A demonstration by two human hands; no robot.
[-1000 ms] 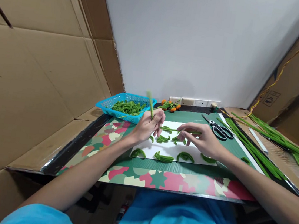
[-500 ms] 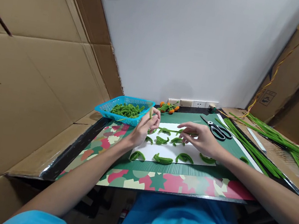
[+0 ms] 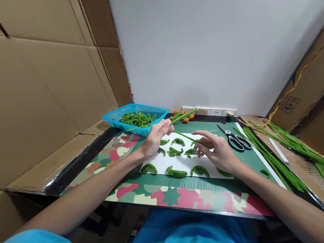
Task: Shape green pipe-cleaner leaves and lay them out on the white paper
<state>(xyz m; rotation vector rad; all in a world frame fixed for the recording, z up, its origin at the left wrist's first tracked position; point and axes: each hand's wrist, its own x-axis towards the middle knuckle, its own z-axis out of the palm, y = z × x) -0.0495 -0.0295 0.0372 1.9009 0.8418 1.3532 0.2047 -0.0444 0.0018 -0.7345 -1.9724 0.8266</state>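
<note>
My left hand [image 3: 157, 136] is closed on a green fuzzy pipe cleaner [image 3: 183, 117], one part of which slants up and right past the fingers. A thin green length [image 3: 184, 136] also runs from the left fingers to my right hand [image 3: 215, 149], whose fingers pinch its far end. Whether both lengths are one piece is hidden in the left fingers. Below the hands lies a white sheet [image 3: 161, 166] bearing several small curled green pipe-cleaner pieces [image 3: 176, 173]. My right hand hovers over the sheet's right part and hides some of the pieces.
A blue basket [image 3: 110, 118] of green pieces stands at the back left. Orange-and-green flowers [image 3: 185, 120] lie behind my hands. Black-handled scissors [image 3: 239, 143] and long green pipe cleaners [image 3: 274, 160] lie to the right, with a white strip [image 3: 278, 151]. Cardboard [image 3: 64, 82] walls the left side.
The green pipe cleaner in my left hand has swung out to slant up and right over the flowers. My left fingers have turned over slightly; my right hand has barely moved.
</note>
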